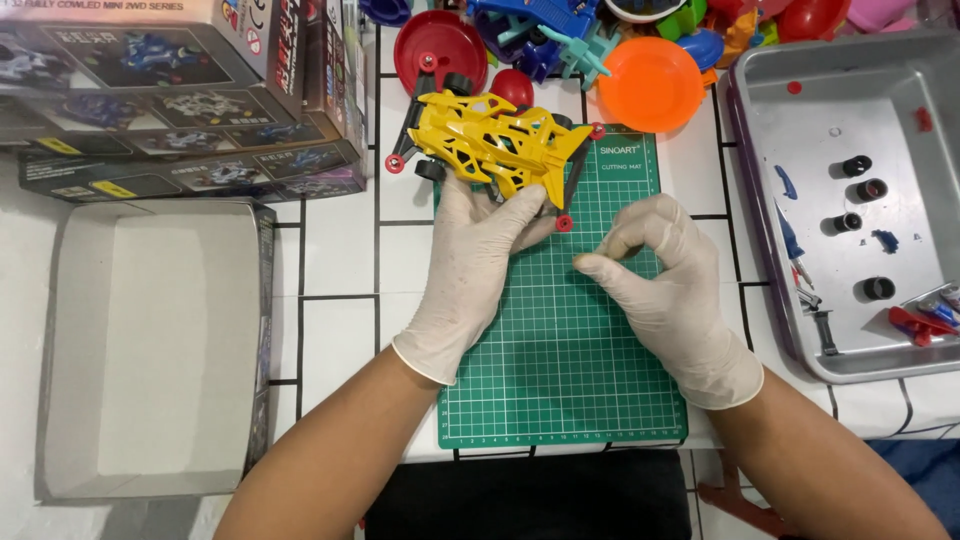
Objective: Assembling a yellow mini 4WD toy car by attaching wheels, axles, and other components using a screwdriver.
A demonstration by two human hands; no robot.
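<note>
A yellow toy race car (497,143) with a black chassis and small red rollers is held up over the top of a green cutting mat (565,350). My left hand (472,268), in a white glove, grips the car from underneath. My gloved right hand (662,292) hovers over the mat just right of the car, thumb and forefinger pinched together near the car's red rear roller (564,223). Whether a small part sits in that pinch cannot be told.
A grey metal tray (900,110) at right holds several black tyres and small red and blue parts. Stacked toy-car boxes (180,90) and an open white box lid (150,340) lie at left. Red and orange dishes (650,85) and coloured plastic parts crowd the far edge.
</note>
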